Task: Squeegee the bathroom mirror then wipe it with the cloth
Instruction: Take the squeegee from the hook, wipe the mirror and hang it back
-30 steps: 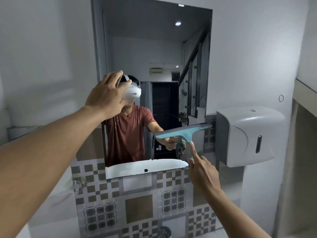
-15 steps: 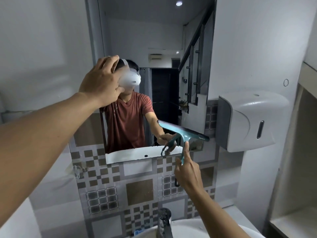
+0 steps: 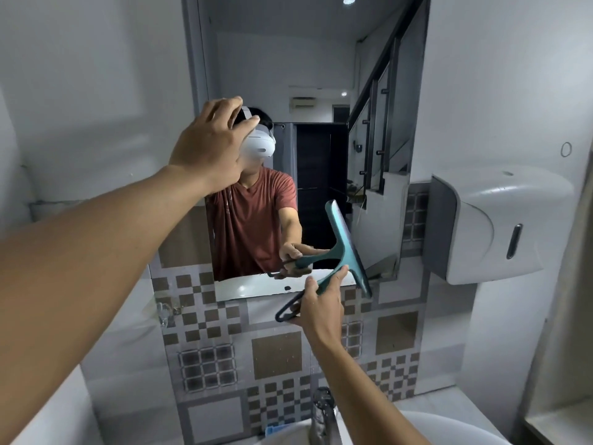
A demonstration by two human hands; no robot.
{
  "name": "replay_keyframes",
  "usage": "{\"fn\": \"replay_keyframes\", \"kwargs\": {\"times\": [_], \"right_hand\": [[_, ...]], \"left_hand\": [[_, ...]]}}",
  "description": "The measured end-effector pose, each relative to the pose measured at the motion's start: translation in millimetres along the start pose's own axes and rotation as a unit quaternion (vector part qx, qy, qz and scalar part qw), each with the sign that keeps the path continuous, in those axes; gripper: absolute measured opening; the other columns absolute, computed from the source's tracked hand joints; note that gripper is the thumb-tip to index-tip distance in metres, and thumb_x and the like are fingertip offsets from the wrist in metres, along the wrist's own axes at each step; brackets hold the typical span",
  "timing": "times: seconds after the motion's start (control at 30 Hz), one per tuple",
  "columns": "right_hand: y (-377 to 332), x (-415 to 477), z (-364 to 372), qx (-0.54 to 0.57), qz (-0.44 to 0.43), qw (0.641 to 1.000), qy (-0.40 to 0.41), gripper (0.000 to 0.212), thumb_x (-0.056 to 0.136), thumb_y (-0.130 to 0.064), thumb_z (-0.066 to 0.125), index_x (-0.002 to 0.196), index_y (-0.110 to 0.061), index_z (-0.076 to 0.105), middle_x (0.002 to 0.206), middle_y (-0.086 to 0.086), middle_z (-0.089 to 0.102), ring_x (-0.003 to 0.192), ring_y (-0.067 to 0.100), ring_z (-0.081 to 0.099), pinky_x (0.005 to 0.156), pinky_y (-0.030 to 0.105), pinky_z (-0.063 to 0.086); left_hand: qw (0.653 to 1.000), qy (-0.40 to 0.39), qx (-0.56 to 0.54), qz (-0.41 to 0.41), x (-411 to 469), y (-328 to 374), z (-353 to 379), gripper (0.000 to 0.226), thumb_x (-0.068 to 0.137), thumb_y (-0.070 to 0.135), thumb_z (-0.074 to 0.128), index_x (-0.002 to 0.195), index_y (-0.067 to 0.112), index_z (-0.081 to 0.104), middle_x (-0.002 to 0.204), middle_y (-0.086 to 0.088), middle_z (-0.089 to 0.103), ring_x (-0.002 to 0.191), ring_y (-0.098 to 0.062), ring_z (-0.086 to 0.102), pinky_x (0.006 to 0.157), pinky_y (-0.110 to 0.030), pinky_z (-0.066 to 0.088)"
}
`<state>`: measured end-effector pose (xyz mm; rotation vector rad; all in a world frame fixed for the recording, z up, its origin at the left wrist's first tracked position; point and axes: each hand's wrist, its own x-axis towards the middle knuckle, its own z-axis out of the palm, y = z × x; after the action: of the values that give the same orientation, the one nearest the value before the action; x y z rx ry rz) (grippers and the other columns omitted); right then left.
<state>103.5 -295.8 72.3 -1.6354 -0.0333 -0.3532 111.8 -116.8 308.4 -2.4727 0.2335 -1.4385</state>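
Mirror (image 3: 321, 75), one teal squeegee (image 3: 345, 248) gripped by right hand (image 3: 317, 306), left hand (image 3: 208, 149) open, fingers spread

From my feed: both forearms bare, no sleeves; the mirror shows a short-sleeved rust-red cotton T-shirt (image 3: 253, 216) and rounded white plastic headset (image 3: 258, 146).

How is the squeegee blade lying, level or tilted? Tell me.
Tilted steeply: the squeegee blade runs from upper left to lower right across the mirror's bottom edge.

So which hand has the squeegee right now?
The right hand, low by the mirror's bottom edge, grips the teal squeegee. The left hand is raised and empty.
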Motion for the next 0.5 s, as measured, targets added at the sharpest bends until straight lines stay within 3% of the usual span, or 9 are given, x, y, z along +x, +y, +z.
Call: {"fn": "replay_keyframes", "kwargs": {"times": [0.07,0.17,0.3,0.4,0.5], "right_hand": [[-3.6,-0.8,16.2,0.016,0.012,1.000,0.006,0.078,0.102,-0.041,0.040,0.158,-0.035,-0.015,0.105,-0.008,0.059,0.101,0.025,0.066,0.088,0.050,0.059],[-7.4,-11.0,33.9,0.039,0.016,0.999,-0.004,0.076,0.106,-0.033,0.041,0.157,-0.032,-0.016,0.090,-0.004,0.064,0.081,0.018,0.068,0.078,0.050,0.062],[-0.3,-36.4,59.6,0.026,-0.001,0.998,-0.060,0.078,0.107,-0.032,0.041,0.155,-0.037,-0.020,0.072,0.002,0.057,0.061,0.012,0.053,0.060,0.032,0.059],[7.4,-52.0,82.9,0.012,-0.026,0.996,-0.089,0.078,0.107,-0.033,0.039,0.154,-0.041,-0.023,0.079,0.003,0.059,0.065,0.010,0.052,0.063,0.029,0.053],[8.9,-55.4,91.3,0.011,-0.035,0.995,-0.088,0.077,0.108,-0.031,0.037,0.151,-0.042,-0.026,0.078,-0.001,0.057,0.062,0.006,0.049,0.053,0.016,0.042]], "left_hand": [[1.000,0.002,0.003,0.004,-0.4,-1.5,0.0,0.073,0.080,0.029,0.079,0.145,0.017,0.048,0.153,-0.012,0.037,0.139,-0.036,0.033,0.098,-0.056,0.048],[1.000,0.006,-0.001,0.009,-0.2,-3.6,-0.5,0.073,0.080,0.031,0.078,0.145,0.018,0.048,0.152,-0.011,0.038,0.138,-0.034,0.033,0.097,-0.054,0.048],[1.000,0.002,0.007,0.018,0.5,-7.2,-2.9,0.073,0.080,0.036,0.078,0.144,0.020,0.048,0.151,-0.009,0.039,0.136,-0.034,0.035,0.093,-0.053,0.050],[1.000,0.001,0.013,0.028,0.8,-9.8,-6.3,0.072,0.080,0.037,0.078,0.144,0.020,0.048,0.150,-0.009,0.039,0.134,-0.033,0.036,0.092,-0.053,0.050],[0.999,-0.001,0.015,0.032,0.5,-10.6,-7.9,0.072,0.081,0.038,0.076,0.145,0.021,0.048,0.151,-0.008,0.039,0.134,-0.032,0.037,0.093,-0.052,0.050]]}}
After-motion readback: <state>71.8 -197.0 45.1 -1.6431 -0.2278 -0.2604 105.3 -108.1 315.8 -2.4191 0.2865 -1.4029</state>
